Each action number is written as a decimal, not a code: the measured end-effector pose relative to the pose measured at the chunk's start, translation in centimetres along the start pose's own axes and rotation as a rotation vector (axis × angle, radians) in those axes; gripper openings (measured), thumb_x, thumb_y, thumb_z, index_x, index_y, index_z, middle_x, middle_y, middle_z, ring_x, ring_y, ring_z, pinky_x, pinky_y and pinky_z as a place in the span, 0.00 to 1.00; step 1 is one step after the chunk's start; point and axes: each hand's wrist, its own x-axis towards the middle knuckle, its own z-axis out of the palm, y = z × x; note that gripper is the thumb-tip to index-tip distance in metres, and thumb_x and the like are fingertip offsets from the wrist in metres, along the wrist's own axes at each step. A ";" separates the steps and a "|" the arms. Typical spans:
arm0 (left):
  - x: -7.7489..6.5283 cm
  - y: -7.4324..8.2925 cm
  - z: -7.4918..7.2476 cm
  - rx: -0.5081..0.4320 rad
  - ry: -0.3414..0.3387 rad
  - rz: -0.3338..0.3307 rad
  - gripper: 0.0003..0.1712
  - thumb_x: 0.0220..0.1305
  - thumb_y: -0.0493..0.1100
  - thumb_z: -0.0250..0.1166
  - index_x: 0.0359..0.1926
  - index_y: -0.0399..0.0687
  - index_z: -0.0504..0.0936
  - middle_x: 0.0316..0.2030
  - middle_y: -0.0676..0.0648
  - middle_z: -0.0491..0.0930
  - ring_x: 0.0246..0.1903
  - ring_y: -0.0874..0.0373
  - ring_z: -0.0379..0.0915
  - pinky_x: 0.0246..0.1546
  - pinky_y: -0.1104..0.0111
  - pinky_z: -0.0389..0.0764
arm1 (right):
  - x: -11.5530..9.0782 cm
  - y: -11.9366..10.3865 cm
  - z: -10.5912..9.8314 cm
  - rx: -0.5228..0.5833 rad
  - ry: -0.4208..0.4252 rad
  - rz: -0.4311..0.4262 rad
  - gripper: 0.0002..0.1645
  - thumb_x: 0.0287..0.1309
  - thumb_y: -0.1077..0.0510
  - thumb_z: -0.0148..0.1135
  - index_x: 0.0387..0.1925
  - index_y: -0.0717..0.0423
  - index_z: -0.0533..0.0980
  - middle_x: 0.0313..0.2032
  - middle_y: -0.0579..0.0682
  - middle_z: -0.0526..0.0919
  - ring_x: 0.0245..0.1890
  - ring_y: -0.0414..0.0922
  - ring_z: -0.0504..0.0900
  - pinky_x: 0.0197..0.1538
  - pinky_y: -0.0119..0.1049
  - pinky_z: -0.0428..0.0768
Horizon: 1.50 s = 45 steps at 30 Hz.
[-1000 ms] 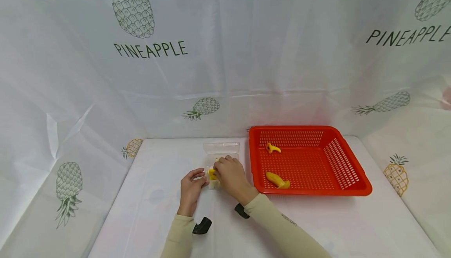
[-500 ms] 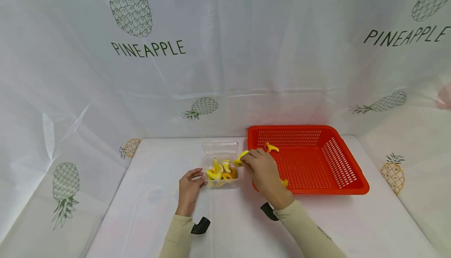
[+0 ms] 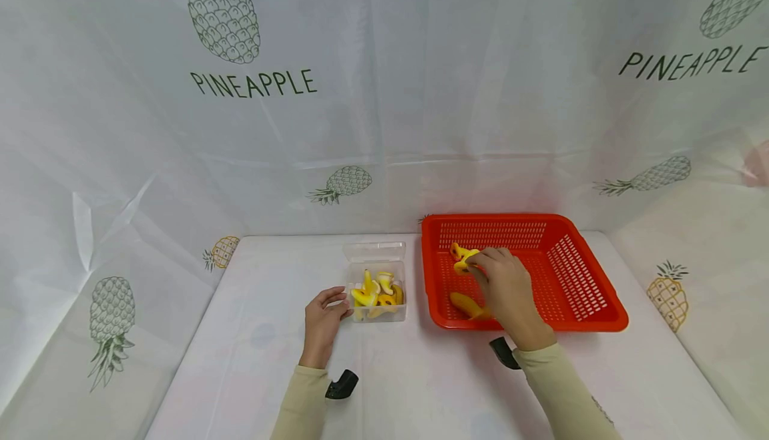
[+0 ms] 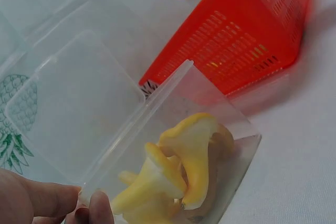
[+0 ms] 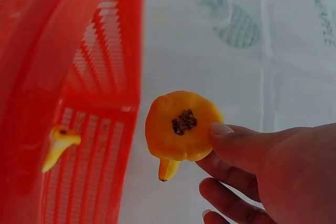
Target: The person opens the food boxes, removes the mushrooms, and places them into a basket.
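Observation:
My right hand (image 3: 510,290) pinches a yellow mushroom (image 3: 461,267) by its cap, between thumb and fingers, above the red basket (image 3: 591,325). In the right wrist view that mushroom (image 5: 163,119) shows an orange cap with a dark centre and a short stem. The left hand (image 3: 323,325) grips the left side of a clear plastic box (image 3: 393,314), its thumb and a finger (image 4: 55,199) at the box's corner. Several yellow mushrooms (image 4: 197,145) lie piled in the box. Its hinged lid (image 3: 375,252) stands open at the back.
Inside the basket lie a small mushroom (image 3: 454,251) at the back left and a larger one (image 3: 467,305) near the front. The basket stands right of the box on a white-covered table (image 3: 264,373). A pineapple-print sheet (image 3: 288,139) hangs behind.
My right hand has lifted a mushroom out of the box and carried it right, over the basket. The left hand has stayed at the box.

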 end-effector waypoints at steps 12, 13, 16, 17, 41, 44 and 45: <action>0.2 -0.2 -0.1 0.006 0.002 -0.016 0.20 0.69 0.25 0.64 0.60 0.25 0.79 0.47 0.38 0.79 0.34 0.58 0.78 0.40 0.66 0.91 | -0.8 3.1 -0.4 -0.047 -0.052 0.063 0.10 0.53 0.68 0.80 0.38 0.60 0.89 0.38 0.56 0.89 0.39 0.56 0.82 0.37 0.52 0.86; 0.3 -0.3 -0.1 0.008 0.001 -0.018 0.20 0.69 0.25 0.63 0.60 0.25 0.78 0.47 0.38 0.79 0.34 0.58 0.78 0.41 0.65 0.91 | -0.9 3.2 -0.3 -0.048 -0.050 0.059 0.10 0.53 0.68 0.79 0.38 0.60 0.89 0.38 0.56 0.89 0.39 0.56 0.81 0.37 0.52 0.86; 0.4 -0.3 -0.2 0.011 -0.002 -0.019 0.20 0.69 0.24 0.63 0.60 0.25 0.78 0.48 0.38 0.79 0.34 0.57 0.78 0.41 0.64 0.91 | -0.9 3.6 -0.2 -0.051 -0.047 0.052 0.11 0.52 0.70 0.79 0.39 0.61 0.89 0.39 0.57 0.89 0.40 0.57 0.82 0.38 0.53 0.86; 0.3 -0.3 -0.2 0.011 0.000 -0.021 0.20 0.69 0.25 0.63 0.61 0.25 0.78 0.48 0.37 0.79 0.34 0.57 0.78 0.41 0.65 0.91 | -1.0 3.7 -0.2 -0.051 -0.055 0.055 0.11 0.53 0.70 0.79 0.40 0.61 0.89 0.39 0.57 0.89 0.40 0.57 0.82 0.38 0.54 0.86; 0.1 0.1 0.1 0.031 0.022 -0.022 0.19 0.69 0.25 0.63 0.60 0.26 0.79 0.50 0.34 0.79 0.36 0.56 0.78 0.40 0.70 0.90 | 0.3 -3.5 3.4 0.054 -0.084 -0.186 0.15 0.49 0.68 0.83 0.40 0.59 0.88 0.39 0.52 0.88 0.41 0.52 0.84 0.43 0.47 0.89; 0.1 0.2 0.1 0.028 0.021 -0.021 0.19 0.69 0.24 0.63 0.60 0.25 0.78 0.49 0.34 0.78 0.35 0.56 0.78 0.39 0.71 0.90 | 0.6 -4.9 4.4 0.081 -0.097 -0.214 0.15 0.49 0.67 0.83 0.40 0.57 0.88 0.39 0.50 0.88 0.41 0.51 0.84 0.44 0.45 0.89; 0.1 0.2 0.1 0.030 0.024 -0.029 0.19 0.69 0.25 0.62 0.60 0.26 0.79 0.49 0.35 0.78 0.35 0.56 0.78 0.39 0.72 0.89 | 0.7 -5.4 4.8 0.089 -0.102 -0.221 0.16 0.49 0.67 0.83 0.41 0.57 0.88 0.39 0.50 0.88 0.41 0.50 0.84 0.44 0.44 0.88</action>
